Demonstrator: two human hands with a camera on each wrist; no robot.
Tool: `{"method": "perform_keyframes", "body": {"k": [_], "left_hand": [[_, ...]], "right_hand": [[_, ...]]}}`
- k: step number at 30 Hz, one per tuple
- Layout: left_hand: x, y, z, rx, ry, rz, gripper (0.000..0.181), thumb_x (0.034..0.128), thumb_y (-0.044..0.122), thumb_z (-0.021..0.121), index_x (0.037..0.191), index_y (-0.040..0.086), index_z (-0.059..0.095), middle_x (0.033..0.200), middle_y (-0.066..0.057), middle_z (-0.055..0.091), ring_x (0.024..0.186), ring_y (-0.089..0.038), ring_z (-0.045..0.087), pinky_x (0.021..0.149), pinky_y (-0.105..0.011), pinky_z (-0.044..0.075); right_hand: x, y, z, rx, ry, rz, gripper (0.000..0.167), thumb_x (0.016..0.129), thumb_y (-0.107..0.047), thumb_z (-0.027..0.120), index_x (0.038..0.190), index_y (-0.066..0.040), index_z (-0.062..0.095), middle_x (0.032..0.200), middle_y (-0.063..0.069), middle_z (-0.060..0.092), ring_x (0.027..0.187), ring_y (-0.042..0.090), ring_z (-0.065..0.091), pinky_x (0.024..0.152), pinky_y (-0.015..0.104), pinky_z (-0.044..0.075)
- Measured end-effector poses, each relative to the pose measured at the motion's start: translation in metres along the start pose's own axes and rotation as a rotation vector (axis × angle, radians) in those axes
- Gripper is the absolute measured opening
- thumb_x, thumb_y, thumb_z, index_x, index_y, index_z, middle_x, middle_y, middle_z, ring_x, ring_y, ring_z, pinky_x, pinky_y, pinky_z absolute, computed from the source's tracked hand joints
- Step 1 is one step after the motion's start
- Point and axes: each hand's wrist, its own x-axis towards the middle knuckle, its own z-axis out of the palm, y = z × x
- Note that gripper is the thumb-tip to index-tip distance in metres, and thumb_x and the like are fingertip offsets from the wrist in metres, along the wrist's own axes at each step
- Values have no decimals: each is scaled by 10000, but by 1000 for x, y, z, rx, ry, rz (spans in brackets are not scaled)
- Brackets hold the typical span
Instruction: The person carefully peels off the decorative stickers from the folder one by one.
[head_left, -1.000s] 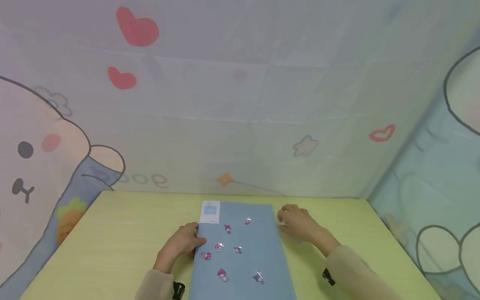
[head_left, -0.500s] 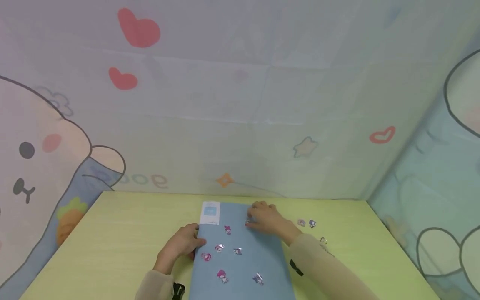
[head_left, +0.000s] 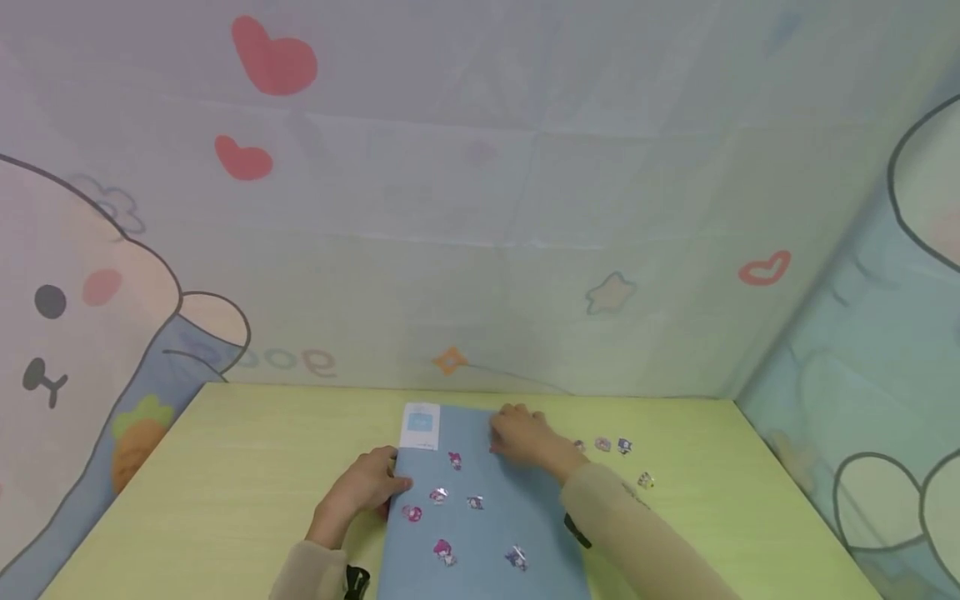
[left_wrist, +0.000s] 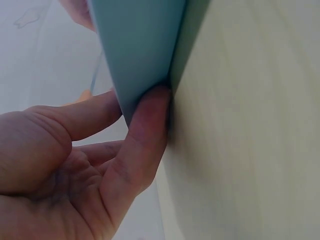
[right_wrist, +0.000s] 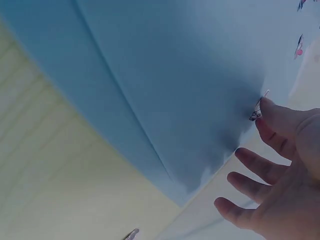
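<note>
A blue file folder [head_left: 491,525] with a thick edge lies on the table, a white label [head_left: 420,426] in its far left corner. Several small cartoon stickers [head_left: 444,552] are scattered over its cover. My left hand [head_left: 362,483] grips the folder's left edge, thumb on top; the left wrist view shows fingers [left_wrist: 142,132] tucked under the edge. Over the far right part of the cover, my right hand [head_left: 525,437] pinches a small sticker [right_wrist: 256,111] between thumb and index finger, its other fingers spread. In the head view that hand hides this sticker.
Several loose stickers [head_left: 625,447] lie on the yellow-green table [head_left: 720,467] right of the folder, beside the right forearm. A printed cloth wall [head_left: 480,250] rises behind the table, another at the right.
My right hand has moved left from the table beside the folder onto its cover, then slightly further left, uncovering loose stickers on the table. The left hand has stayed put.
</note>
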Motion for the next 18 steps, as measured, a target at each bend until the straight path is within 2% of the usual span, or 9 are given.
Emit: {"method": "perform_keyframes", "body": {"k": [6,13,18], "left_hand": [[-2,-2,-2,-2,18,-9,385,916,32,657,1228,-143,514,723,-116,623,525,-236,641,525,-360,546],[-4,-2,-3,-3,25,-17,382,917,34,657,1225,-140,514,735,-118,617,530,-229,637,535,-355,545],[-1,-3,0,-11,17,-8,402,922,32,648,1246,-153,497,752,-125,622,540,-220,635,528,-349,546]], "right_hand": [[6,1,2,13,7,-7,69,927,-141,656,877,-146,609,1050,79,571,1056,306,515,909,580,414],[7,-1,2,-5,26,-22,55,944,-146,636,897,-126,616,1077,93,564,1104,325,501,896,581,408],[5,1,4,7,25,-16,30,956,-135,612,942,-120,633,1084,103,562,1098,332,501,895,587,408]]}}
